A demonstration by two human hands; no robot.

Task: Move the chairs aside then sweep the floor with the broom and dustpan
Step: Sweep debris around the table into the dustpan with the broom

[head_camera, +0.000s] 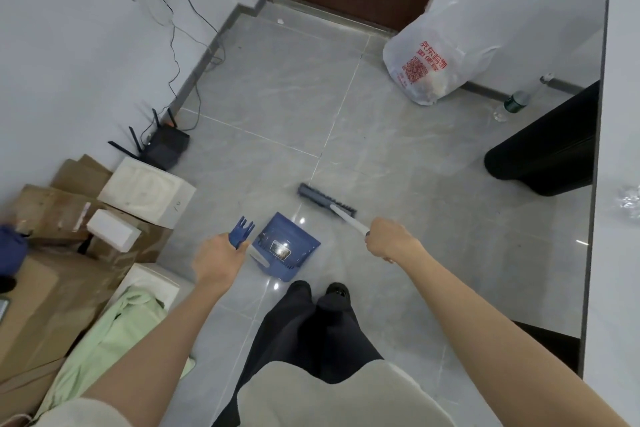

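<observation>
A blue dustpan (285, 248) rests on the grey tiled floor just in front of my feet. My left hand (218, 258) grips the top of its white handle, where a blue comb-like clip sticks up. A grey broom head (325, 199) lies on the floor just right of and beyond the dustpan. My right hand (389, 239) is closed around the broom's white handle. No chairs are in view.
Cardboard boxes (52, 284), white foam blocks (147, 189) and a green cloth (114, 333) line the left wall, with a black router (166, 146) and cables. A full white plastic bag (433, 62) leans near the brown door. A bottle (512, 104) lies by a black object beside the white counter (620, 156) on the right.
</observation>
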